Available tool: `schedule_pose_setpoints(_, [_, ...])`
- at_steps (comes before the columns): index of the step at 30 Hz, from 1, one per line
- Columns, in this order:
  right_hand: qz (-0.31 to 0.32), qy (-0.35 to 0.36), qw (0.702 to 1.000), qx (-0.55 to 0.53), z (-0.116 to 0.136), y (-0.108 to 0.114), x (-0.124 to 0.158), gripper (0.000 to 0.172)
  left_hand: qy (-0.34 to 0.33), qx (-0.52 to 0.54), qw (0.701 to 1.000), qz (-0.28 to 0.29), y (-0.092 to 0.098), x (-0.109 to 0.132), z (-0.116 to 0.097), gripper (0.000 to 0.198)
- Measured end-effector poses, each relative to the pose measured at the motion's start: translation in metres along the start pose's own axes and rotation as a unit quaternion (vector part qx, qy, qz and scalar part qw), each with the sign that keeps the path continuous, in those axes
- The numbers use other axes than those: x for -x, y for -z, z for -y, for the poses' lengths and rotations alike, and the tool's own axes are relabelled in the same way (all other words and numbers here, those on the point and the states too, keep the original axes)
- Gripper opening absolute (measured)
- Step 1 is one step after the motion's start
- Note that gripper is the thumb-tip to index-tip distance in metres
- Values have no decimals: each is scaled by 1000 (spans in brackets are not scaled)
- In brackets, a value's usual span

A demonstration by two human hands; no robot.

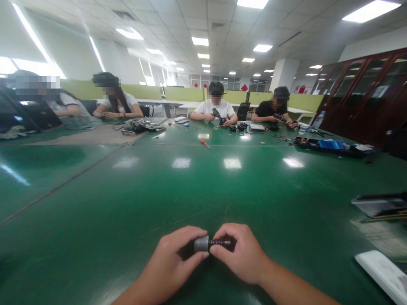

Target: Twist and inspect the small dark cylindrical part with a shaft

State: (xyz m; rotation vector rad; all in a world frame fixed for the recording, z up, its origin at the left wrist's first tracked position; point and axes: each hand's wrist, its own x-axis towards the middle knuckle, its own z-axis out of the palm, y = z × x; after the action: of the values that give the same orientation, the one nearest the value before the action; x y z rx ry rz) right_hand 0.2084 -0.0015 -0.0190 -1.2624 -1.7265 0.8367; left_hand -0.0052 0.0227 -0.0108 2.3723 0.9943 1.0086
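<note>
Green tabletop (133, 190) backs a grey, seemingly metal cylinder (201, 244) with dark shaft (225, 242).

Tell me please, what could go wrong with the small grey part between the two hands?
The grey cylinder might slip: the left hand pinches it only between thumb and fingers. If dropped, it could roll, being round on a smooth, shiny green tabletop. The right hand, fingertips near the base of the thin shaft, might push it crooked.

Room: open-plan office (workshop-like up front)
Partitions (182, 93): low, yellow-green
Ceiling (222, 12): tiled, with light panels (370, 10)
Cabinet (365, 87): glass-doored
Table (152, 186): shared, bearing a screwdriver (203, 142)
</note>
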Motion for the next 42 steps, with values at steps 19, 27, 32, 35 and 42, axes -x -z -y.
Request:
schedule_pose_setpoints(19, [-14,9,1000,9,2,2,-1,5,-16,-16,1000,-10,2,1,3,28])
schedule_pose_setpoints(27, [-19,15,1000,10,1,1,1,6,-27,-24,999,-20,4,0,1,27])
schedule_pose_setpoints(32, [-21,19,1000,11,1,1,0,6,-30,-28,999,-20,4,0,3,27])
schedule_pose_setpoints(35, [-21,19,1000,12,0,2,0,6,-33,-33,999,-21,4,-1,3,28])
schedule_pose_setpoints(42, [-24,22,999,18,0,2,0,5,-38,-40,998,-26,5,-1,2,26])
